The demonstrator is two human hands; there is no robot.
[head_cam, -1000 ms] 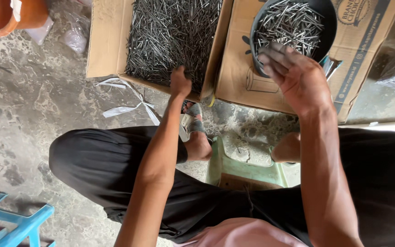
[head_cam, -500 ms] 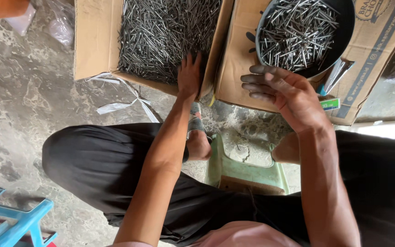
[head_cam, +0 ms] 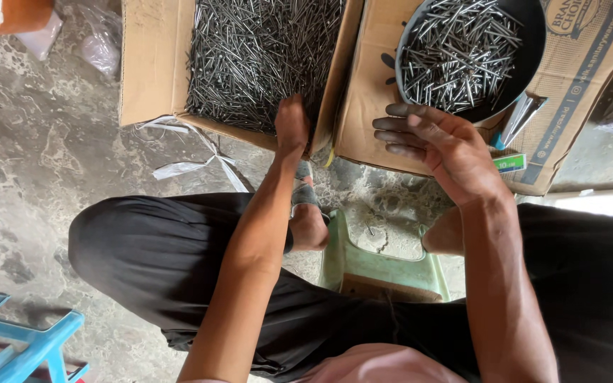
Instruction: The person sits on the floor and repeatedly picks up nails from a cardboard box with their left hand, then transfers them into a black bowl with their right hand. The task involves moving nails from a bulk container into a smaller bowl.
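Left hand: the left hand reaches forward over the near wall of the open cardboard box; its fingers dip down among the nails, so whether they close on any cannot be told.
Right hand: the right hand hovers palm-inward with fingers spread and loosely curled, holding nothing that shows, just short of the dark round pan.
Loose nails: the loose nails in the box lie straight ahead of the left hand, touching it; most run with their long axes away from the person, toward the far wall.
Nails in pan: the heap of nails in the pan sits ahead of the right hand's fingertips and slightly to their right, the nails crossing every way.
Pan's seat: the pan rests on a flattened carton just beside the open box.
Nearer hand: left to the box, right to the pan; neither hand crosses over.
Below the hands: a green plastic stool stands between the person's knees on the concrete floor; a blue stool stands well apart to the left.
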